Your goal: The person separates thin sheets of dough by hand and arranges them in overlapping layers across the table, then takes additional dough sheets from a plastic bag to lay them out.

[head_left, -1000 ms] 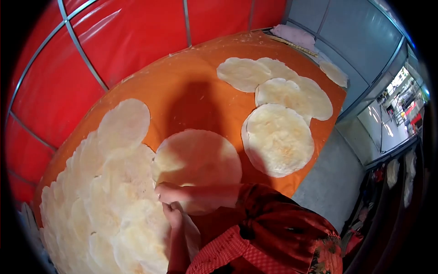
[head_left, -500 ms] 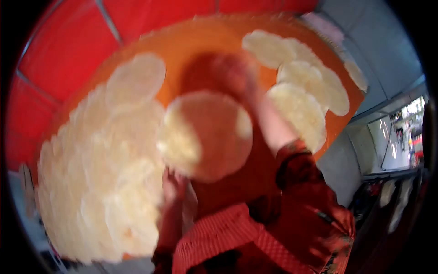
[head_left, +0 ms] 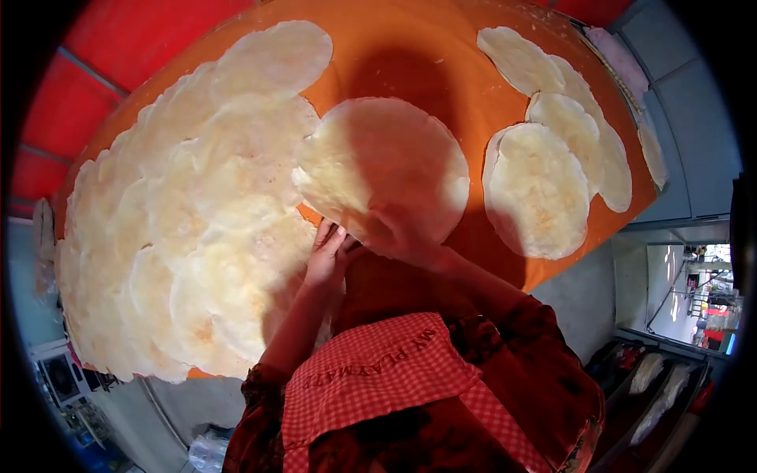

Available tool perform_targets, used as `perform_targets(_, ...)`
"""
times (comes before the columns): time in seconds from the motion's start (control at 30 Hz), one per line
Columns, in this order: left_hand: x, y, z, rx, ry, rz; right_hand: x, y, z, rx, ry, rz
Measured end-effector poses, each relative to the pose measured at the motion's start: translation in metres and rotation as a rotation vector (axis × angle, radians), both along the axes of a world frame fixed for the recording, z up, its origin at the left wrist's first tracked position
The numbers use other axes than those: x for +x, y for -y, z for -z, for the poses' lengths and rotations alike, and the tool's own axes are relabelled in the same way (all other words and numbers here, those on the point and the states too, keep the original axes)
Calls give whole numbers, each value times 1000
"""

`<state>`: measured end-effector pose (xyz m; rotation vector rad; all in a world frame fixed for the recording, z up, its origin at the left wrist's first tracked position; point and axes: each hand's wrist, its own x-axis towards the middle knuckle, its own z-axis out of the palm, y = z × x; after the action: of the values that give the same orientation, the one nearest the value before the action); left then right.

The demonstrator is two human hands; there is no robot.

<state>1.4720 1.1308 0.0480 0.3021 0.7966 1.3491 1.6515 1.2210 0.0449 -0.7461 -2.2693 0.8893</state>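
Note:
A large, thin round flatbread (head_left: pixel 430 169) lies on the orange cloth in front of me, its left edge meeting a wide spread of overlapping flatbreads (head_left: pixel 173 229). At its near-left rim is my left hand (head_left: pixel 325 256), with thumb and fingers closed on the edge. My right hand (head_left: pixel 402 236) is over the near edge of the same round, in shadow; its finger shape is hard to make out. To the right, a separate group of flatbreads overlaps, the nearest one (head_left: pixel 536 193) being thick-looking and pale yellow.
The orange cloth (head_left: pixel 465 87) covers a table whose right edge slants toward me. Red panels (head_left: pixel 71 110) stand beyond it at the left. A plastic bag (head_left: pixel 209 451) is on the floor at lower left. Dark trays (head_left: pixel 654 394) holding pale items stand at lower right.
My right hand has come back from beyond the flatbread to its near edge. The left hand stays at the near-left rim. The camera view has shifted.

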Motion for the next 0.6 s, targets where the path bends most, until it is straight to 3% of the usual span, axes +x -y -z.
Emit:
perform_targets(0.17, 7, -3, -5, 56, 5, -45, -10, 4, -8, 116, -72, 30)
perform_targets(0.37, 17, -6, -4, -27, -127, -97, -14, 5, -41, -810, 36, 50)
perform_targets(0.47, 19, -11, 3, -66, -217, -124, -14, 2, -3, -669, -201, 22)
perform_targets(0.53, 22, -15, 8, -89, -311, -140, -13, 0, 9, -450, -54, 88)
perform_targets(0.6, 25, -21, 42, -9, -425, -220, -20, -2, 16, -227, -1, 137)
